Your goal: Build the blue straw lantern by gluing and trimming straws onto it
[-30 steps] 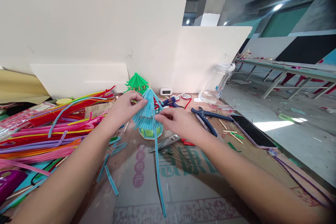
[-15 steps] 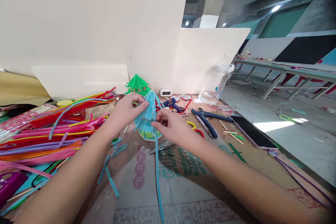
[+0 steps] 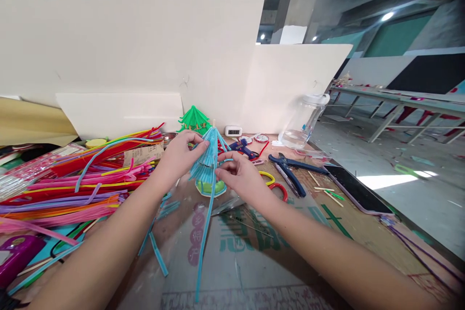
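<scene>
A tiered cone model (image 3: 202, 170) of light-blue pipe cleaners stands between my hands on a green base (image 3: 215, 190). The thumb and fingers of my left hand (image 3: 184, 154) grip its upper left side. A long blue pipe cleaner (image 3: 204, 242) hangs down the model's front, its lower end reaching toward me over the table. My right hand (image 3: 238, 174) pinches this strip at the model's right side; the fingertips partly hide the contact. Behind stands a green pipe-cleaner roof (image 3: 193, 119). Cut blue pieces (image 3: 158, 254) lie below my left forearm.
Bundles of coloured pipe cleaners (image 3: 94, 179) fill the left side. To the right lie scissors (image 3: 279, 191), blue-handled cutters (image 3: 290, 174), a glue gun (image 3: 244, 147) and a phone (image 3: 358, 189). A water bottle (image 3: 301, 123) and small digital clock (image 3: 233, 131) stand near the white boards (image 3: 138, 48).
The hanging pipe cleaner's lower end has swung to the left. Both hands keep their grip beside the model, while the whole view has shifted slightly.
</scene>
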Demonstrator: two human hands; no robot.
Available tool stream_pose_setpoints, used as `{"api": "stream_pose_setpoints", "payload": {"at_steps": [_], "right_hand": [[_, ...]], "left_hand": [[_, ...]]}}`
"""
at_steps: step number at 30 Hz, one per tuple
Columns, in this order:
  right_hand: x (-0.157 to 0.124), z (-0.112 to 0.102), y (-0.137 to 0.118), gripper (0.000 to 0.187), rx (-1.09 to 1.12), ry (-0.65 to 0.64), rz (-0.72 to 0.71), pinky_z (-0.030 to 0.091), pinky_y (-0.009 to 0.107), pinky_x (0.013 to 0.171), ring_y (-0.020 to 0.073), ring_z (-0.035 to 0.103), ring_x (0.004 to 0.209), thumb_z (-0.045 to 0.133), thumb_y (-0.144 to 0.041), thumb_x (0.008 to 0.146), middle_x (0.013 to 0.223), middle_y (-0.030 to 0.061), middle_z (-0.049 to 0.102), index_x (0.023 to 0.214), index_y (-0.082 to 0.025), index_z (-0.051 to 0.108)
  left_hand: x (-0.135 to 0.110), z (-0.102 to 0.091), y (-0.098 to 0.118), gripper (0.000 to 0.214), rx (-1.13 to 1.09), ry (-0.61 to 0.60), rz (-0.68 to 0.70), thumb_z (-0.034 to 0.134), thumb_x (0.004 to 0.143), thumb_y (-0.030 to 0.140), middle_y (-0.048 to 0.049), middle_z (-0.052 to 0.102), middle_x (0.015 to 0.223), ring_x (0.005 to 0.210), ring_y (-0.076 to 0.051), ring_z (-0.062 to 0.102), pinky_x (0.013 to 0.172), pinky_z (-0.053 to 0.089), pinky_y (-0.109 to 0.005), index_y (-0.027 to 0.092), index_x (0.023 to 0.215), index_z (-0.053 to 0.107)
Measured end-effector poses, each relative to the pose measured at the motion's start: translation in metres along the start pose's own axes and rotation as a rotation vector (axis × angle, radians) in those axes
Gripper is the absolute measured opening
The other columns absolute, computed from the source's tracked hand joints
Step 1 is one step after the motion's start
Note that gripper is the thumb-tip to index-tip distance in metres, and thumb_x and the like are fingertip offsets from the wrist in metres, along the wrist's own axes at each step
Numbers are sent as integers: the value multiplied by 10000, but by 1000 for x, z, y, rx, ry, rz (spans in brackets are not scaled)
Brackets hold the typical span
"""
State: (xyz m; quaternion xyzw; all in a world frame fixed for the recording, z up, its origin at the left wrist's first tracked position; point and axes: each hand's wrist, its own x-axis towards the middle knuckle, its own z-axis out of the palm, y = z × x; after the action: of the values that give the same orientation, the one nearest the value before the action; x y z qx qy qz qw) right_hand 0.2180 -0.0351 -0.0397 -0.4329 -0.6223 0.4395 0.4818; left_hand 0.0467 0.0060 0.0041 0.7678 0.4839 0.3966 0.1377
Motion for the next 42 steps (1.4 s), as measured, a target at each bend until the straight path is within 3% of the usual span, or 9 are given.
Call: {"api": "stream_pose_setpoints", "payload": {"at_steps": [6, 13, 20, 29, 35, 42], "right_hand": [[-4, 2, -2, 319, 26, 12, 20, 414, 212, 405, 79, 486, 462, 673, -369, 741, 710, -51, 578, 944, -228, 472], [-5, 11, 4, 387, 205, 34, 46, 377, 175, 399, 71, 467, 501, 695, -270, 697, 724, -68, 578, 959, -240, 412], [-8, 11, 5, 287, 81, 116, -108, 385, 214, 527, 89, 497, 611, 589, -263, 804, 749, -36, 546, 1069, -196, 502], [-6, 5, 11, 208, -175, 156, -202, 363, 234, 506, 92, 472, 563, 569, -269, 840, 769, -37, 562, 1042, -233, 535], [-7, 4, 10, 280, -147, 118, -218, 351, 219, 484, 83, 456, 524, 552, -245, 854, 724, -59, 543, 1121, -266, 474], [-6, 5, 11, 253, -89, 110, -172, 359, 217, 467, 85, 463, 510, 569, -259, 843, 699, -56, 538, 1084, -244, 495]], "left_hand": [[1, 0, -1, 272, 7, -13, 13, 517, 851, 420, -48, 632, 964, 923, -201, 591, 851, 455, -343, 182, 764, 616], [0, 3, -1, 240, 18, 18, 26, 529, 847, 388, -41, 630, 972, 935, -189, 591, 852, 448, -317, 188, 740, 608], [0, 1, -1, 239, 25, 19, 11, 536, 841, 381, -41, 624, 934, 910, -186, 589, 820, 440, -314, 183, 724, 599], [0, 1, 2, 238, 31, 5, 31, 527, 849, 380, -31, 618, 921, 904, -182, 577, 822, 431, -314, 188, 722, 588], [-1, 0, 2, 244, 32, -2, 23, 530, 846, 388, -29, 622, 921, 882, -181, 577, 825, 429, -317, 189, 720, 591], [0, 1, 3, 248, 32, -3, 19, 533, 841, 393, -29, 617, 919, 880, -182, 576, 822, 428, -317, 191, 707, 585]]}}
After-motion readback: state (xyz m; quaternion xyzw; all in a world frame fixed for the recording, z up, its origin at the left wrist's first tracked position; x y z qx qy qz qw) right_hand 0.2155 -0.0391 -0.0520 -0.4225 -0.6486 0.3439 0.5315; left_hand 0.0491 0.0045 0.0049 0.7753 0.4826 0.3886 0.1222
